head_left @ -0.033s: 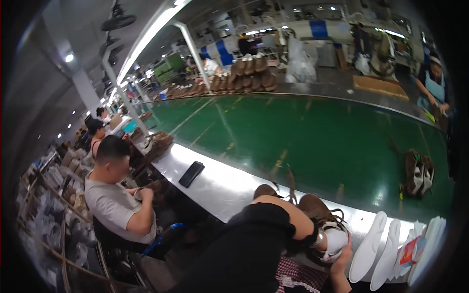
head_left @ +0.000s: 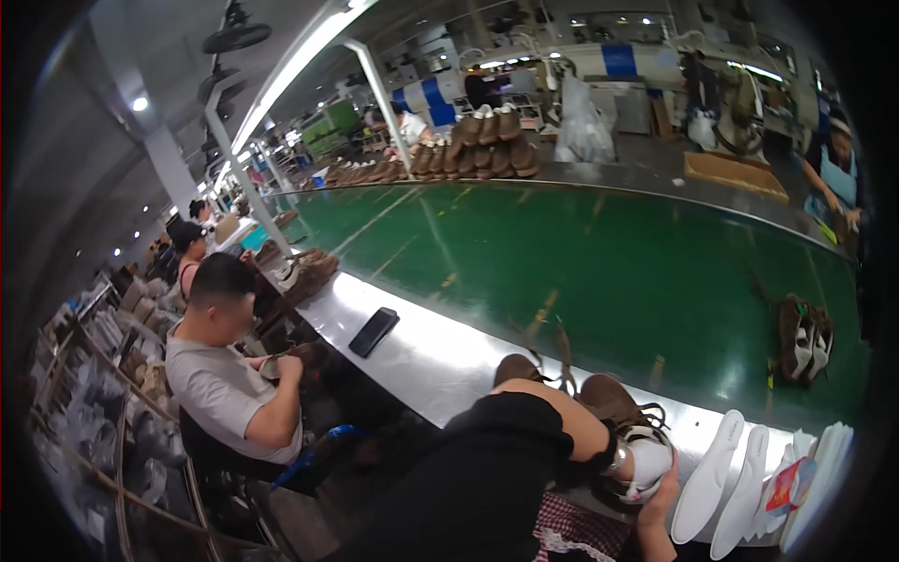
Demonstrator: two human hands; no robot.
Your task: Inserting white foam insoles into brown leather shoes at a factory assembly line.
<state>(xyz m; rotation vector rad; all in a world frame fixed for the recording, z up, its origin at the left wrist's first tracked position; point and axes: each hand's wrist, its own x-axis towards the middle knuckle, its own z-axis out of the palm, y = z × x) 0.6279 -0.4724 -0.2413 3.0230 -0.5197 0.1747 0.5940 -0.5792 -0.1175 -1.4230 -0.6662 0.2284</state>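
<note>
A brown shoe [head_left: 648, 433] with loose dark laces and a pale inside lies at the near edge of the metal bench. My left forearm [head_left: 599, 433], in a black sleeve with a band at the wrist, reaches to its opening; the left hand's fingers are hidden there. Something white and rounded [head_left: 651, 463] shows in the opening beside that wrist. My right hand [head_left: 661, 504] wraps round the near right side of this shoe, fingers curled against it. Just beyond the left forearm stand another brown shoe [head_left: 607, 397] and a brown toe [head_left: 515, 368], with long laces rising.
White insoles [head_left: 707, 476] lie right of my right hand, near a red-and-blue packet [head_left: 788, 487]. A phone [head_left: 375, 332] rests on the metal bench [head_left: 426, 365]. Beyond runs a green conveyor belt [head_left: 524, 253] carrying a shoe pair [head_left: 803, 339]. A seated co-worker [head_left: 225, 365] is at left.
The whole view has shifted slightly, so things sit a little farther right. Both hands keep their places at the shoe.
</note>
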